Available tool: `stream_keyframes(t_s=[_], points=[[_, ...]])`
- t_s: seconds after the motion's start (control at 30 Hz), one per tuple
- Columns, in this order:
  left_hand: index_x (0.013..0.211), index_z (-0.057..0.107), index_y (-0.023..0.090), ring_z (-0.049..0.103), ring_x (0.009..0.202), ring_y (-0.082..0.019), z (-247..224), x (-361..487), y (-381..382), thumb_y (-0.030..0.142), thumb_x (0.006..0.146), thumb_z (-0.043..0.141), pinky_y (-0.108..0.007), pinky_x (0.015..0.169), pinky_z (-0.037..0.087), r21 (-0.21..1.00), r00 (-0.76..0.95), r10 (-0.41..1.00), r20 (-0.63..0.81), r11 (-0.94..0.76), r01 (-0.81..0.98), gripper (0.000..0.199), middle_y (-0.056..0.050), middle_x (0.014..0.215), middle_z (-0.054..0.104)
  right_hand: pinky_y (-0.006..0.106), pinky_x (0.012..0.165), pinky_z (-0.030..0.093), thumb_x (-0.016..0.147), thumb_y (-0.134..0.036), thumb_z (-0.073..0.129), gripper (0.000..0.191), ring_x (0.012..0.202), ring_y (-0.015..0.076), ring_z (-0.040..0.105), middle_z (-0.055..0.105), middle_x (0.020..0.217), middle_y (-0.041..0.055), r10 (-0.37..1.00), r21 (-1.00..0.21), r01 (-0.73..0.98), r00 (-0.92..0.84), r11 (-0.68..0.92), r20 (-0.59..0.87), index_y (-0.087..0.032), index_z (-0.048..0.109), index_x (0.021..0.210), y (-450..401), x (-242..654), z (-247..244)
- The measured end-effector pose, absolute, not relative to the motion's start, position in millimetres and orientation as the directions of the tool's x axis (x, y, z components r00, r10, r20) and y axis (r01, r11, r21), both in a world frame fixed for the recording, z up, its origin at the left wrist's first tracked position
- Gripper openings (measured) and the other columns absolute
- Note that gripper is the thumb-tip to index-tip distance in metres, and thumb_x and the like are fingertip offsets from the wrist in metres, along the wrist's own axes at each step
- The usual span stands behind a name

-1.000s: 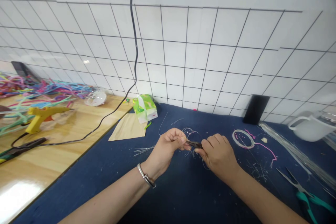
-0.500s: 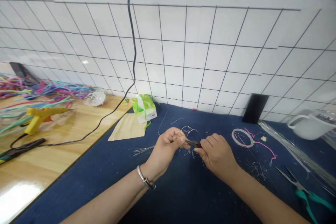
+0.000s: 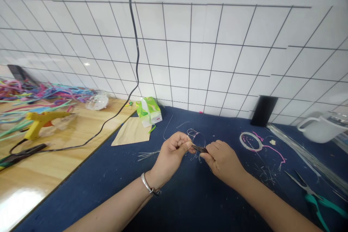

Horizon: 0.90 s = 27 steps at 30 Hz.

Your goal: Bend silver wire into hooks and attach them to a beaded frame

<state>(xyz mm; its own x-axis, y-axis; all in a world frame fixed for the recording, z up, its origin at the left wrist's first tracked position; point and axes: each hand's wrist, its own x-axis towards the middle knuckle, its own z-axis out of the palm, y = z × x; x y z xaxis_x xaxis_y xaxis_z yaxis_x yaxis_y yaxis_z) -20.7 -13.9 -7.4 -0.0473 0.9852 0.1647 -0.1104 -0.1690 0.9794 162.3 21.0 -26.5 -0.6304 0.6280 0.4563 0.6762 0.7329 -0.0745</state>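
Above the blue mat, both my hands meet near the middle of the view. My right hand is wrapped around dark pliers, whose jaws point left towards my other hand's fingertips. My left hand, with a silver bangle at the wrist, pinches thin wire at the jaw tips; the gripped bit is mostly hidden by the fingers. Just beyond the hands lies looped silver wire. Several small curled wire pieces show below the pliers. Straight wires lie left of my left hand.
Green-handled pliers, wire offcuts, a ring holding pink beads and a long wire bundle are at right, with a white mug. Left are a tissue pack, beige cloth and yellow glue gun.
The pliers' jaws have turned slightly and my right hand has shifted a little left. My left hand keeps its pinch. The whole view has moved very slightly.
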Motion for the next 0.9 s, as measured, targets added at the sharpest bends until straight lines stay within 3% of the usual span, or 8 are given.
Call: stream_keyframes(t_s=[0.13,0.37,0.47,0.63,0.9], points=[[0.078,0.053,0.016,0.06,0.067,-0.014,-6,-22,-13,0.023,0.081,0.056,-0.028,0.07,0.046,0.978,-0.011,0.989,0.148,-0.148,-0.144,0.008,-0.001,0.068,0.063,0.027,0.061,0.026,0.091,-0.039,0.034,0.036,0.062,0.0128,0.038,0.048,0.063,0.0005,0.645,-0.106,0.673,-0.635,0.732,0.424,-0.017,0.046,0.065,21,163,-24],[0.079,0.055,0.015,0.06,0.068,-0.014,-6,-22,-11,0.024,0.08,0.058,-0.026,0.068,0.044,0.962,-0.002,0.996,0.095,-0.092,-0.256,0.009,-0.003,0.068,0.064,0.031,0.064,0.025,0.089,-0.045,0.035,0.039,0.068,0.017,0.037,0.048,0.067,0.0045,0.576,0.114,0.745,-0.594,0.657,0.561,-0.018,0.051,0.067,18,163,-14],[0.079,0.056,0.015,0.061,0.069,-0.014,-8,-22,-9,0.023,0.078,0.06,-0.026,0.069,0.044,0.947,-0.003,0.998,0.063,-0.061,-0.316,0.009,-0.003,0.074,0.065,0.032,0.065,0.025,0.089,-0.046,0.034,0.04,0.07,0.0181,0.037,0.047,0.068,0.0052,0.555,0.151,0.751,-0.592,0.643,0.585,-0.018,0.053,0.069,19,165,-12],[0.077,0.056,0.015,0.059,0.07,-0.012,-10,-23,-7,0.023,0.078,0.06,-0.025,0.068,0.044,0.935,-0.012,0.998,0.06,-0.06,-0.349,0.009,-0.004,0.081,0.065,0.033,0.066,0.025,0.087,-0.046,0.038,0.036,0.073,0.0191,0.038,0.049,0.071,0.0057,0.58,0.144,0.758,-0.593,0.637,0.558,-0.018,0.056,0.073,20,166,-12],[0.08,0.054,0.015,0.059,0.071,-0.012,-15,-26,-3,0.023,0.082,0.056,-0.025,0.07,0.044,0.967,-0.038,0.986,0.16,-0.165,-0.195,0.008,-0.003,0.079,0.065,0.032,0.065,0.024,0.087,-0.044,0.04,0.034,0.071,0.0183,0.037,0.049,0.07,0.0056,0.617,0.105,0.757,-0.598,0.645,0.512,-0.018,0.053,0.07,18,167,-8]])
